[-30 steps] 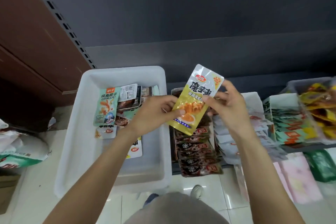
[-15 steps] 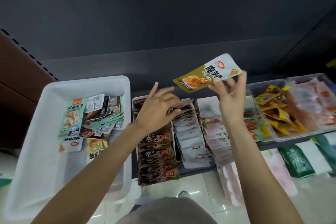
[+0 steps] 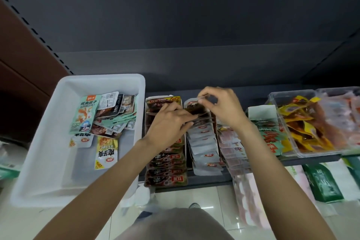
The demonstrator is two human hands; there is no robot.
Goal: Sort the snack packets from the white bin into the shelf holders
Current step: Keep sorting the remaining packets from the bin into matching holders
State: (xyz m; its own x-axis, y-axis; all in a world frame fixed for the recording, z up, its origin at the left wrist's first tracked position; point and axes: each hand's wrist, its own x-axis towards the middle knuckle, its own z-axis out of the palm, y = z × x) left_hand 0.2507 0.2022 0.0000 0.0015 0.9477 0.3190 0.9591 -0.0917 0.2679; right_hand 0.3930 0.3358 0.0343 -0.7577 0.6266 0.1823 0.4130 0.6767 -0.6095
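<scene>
The white bin [image 3: 37, 148] stands on the left and holds several packets, among them a teal one [image 3: 85, 115] and a yellow one [image 3: 107, 150]. To its right are the shelf holders: a row of dark packets [image 3: 167, 163], then a row of white packets [image 3: 204, 148]. At the back of the white row stands the yellow-olive snack packet [image 3: 196, 110]. My right hand [image 3: 224, 109] pinches its top edge. The fingers of my left hand [image 3: 169, 124] reach across the dark row and press against the packet's lower left side.
Further right are a pink packet row [image 3: 231, 148], a green-and-red row [image 3: 270, 136] and a clear tub [image 3: 276, 101] of yellow and orange packets. Green and pink bags [image 3: 321, 183] hang on a lower level. Tiled floor lies below.
My right hand has brought the yellow packet down from the air into the back of the white packet row. My left hand has moved right to touch it.
</scene>
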